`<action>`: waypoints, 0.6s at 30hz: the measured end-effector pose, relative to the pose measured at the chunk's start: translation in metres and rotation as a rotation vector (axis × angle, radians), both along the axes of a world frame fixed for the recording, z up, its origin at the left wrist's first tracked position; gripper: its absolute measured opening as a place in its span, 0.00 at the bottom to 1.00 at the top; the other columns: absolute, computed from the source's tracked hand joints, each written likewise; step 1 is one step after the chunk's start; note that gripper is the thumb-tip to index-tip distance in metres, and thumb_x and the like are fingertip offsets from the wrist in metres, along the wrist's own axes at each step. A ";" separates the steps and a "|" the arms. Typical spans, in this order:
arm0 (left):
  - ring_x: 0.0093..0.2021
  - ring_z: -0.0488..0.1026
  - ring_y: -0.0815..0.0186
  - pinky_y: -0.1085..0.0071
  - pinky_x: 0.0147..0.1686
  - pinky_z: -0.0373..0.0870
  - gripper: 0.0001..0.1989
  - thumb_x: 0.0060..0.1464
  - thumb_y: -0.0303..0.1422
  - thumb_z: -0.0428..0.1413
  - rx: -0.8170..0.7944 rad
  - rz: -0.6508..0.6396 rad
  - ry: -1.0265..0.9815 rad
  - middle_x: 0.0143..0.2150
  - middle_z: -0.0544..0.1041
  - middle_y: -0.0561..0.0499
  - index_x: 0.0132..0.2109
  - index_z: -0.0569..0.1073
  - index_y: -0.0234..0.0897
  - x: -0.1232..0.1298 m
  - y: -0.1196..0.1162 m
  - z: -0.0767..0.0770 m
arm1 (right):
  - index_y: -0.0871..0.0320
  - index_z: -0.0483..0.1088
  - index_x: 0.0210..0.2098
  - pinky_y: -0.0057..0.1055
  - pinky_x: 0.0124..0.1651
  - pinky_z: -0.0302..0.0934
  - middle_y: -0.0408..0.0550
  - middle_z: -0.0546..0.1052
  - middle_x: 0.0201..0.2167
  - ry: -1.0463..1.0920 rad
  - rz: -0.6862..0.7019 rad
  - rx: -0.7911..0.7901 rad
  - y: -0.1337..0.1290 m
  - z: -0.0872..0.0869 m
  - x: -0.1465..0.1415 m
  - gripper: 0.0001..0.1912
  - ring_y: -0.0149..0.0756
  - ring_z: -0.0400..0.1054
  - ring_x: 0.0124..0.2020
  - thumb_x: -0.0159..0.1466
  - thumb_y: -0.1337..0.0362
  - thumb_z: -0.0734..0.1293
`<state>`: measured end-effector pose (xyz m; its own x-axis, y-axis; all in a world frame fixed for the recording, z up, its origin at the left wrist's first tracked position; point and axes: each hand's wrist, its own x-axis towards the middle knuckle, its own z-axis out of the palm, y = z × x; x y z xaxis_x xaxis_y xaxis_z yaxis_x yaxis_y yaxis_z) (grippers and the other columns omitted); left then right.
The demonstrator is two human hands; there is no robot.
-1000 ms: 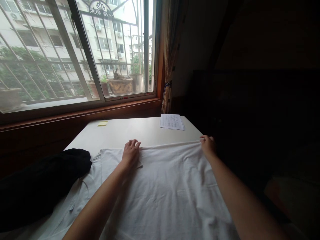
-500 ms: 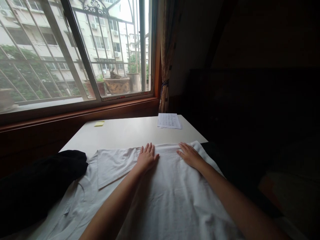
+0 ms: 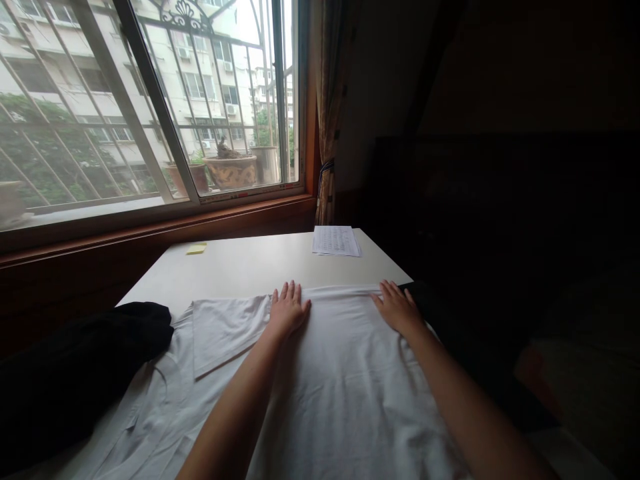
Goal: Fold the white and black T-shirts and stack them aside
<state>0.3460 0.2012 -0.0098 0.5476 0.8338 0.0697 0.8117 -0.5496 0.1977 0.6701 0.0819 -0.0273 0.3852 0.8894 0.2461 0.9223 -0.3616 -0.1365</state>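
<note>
A white T-shirt [image 3: 345, 373] lies spread over the table, its sleeve turned out to the left and its far edge running across the tabletop. My left hand [image 3: 289, 308] rests flat on the shirt near the inner end of that sleeve, fingers stretched toward the far edge. At the shirt's far right corner, my right hand [image 3: 399, 307] presses down with its fingers apart. Soft wrinkles run through the cloth between my forearms. The shirt's near part goes out of the picture at the bottom.
Dark cloth [image 3: 100, 360] is heaped at the left over part of the shirt. On the white table [image 3: 250, 263] beyond are a yellow sticky note [image 3: 197, 248] and printed papers [image 3: 337, 241]. A barred window and a tied curtain [image 3: 325, 187] stand behind. The right side is very dark.
My right hand has slid right along the shirt's far edge to its corner, and the cloth there lies flatter. My left hand has stayed almost in place.
</note>
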 end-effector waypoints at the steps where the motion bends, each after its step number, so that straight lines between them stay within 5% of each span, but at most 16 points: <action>1: 0.77 0.42 0.51 0.45 0.72 0.41 0.37 0.68 0.52 0.35 0.003 0.003 -0.001 0.77 0.49 0.41 0.74 0.53 0.36 0.000 0.000 0.000 | 0.66 0.61 0.67 0.60 0.71 0.40 0.64 0.61 0.70 -0.012 -0.019 0.030 -0.001 0.002 -0.001 0.32 0.56 0.49 0.72 0.73 0.52 0.53; 4: 0.77 0.43 0.51 0.45 0.72 0.40 0.37 0.68 0.52 0.35 0.014 0.008 -0.006 0.77 0.49 0.41 0.74 0.53 0.36 0.000 -0.002 -0.001 | 0.68 0.65 0.64 0.55 0.70 0.44 0.65 0.64 0.68 -0.051 -0.025 0.117 -0.006 0.009 -0.004 0.27 0.56 0.53 0.70 0.72 0.59 0.55; 9: 0.77 0.43 0.52 0.46 0.72 0.41 0.35 0.68 0.52 0.35 0.026 0.013 -0.012 0.77 0.50 0.43 0.74 0.54 0.39 0.001 -0.002 -0.002 | 0.55 0.76 0.51 0.36 0.62 0.59 0.52 0.77 0.54 -0.072 0.109 0.159 -0.011 0.017 -0.010 0.18 0.45 0.67 0.57 0.71 0.63 0.57; 18: 0.76 0.44 0.49 0.44 0.72 0.40 0.35 0.68 0.53 0.38 0.008 -0.016 0.003 0.76 0.51 0.40 0.74 0.53 0.40 -0.002 -0.002 0.003 | 0.55 0.76 0.51 0.36 0.60 0.60 0.50 0.79 0.53 -0.076 0.129 0.180 -0.007 0.009 -0.005 0.17 0.44 0.69 0.55 0.69 0.65 0.59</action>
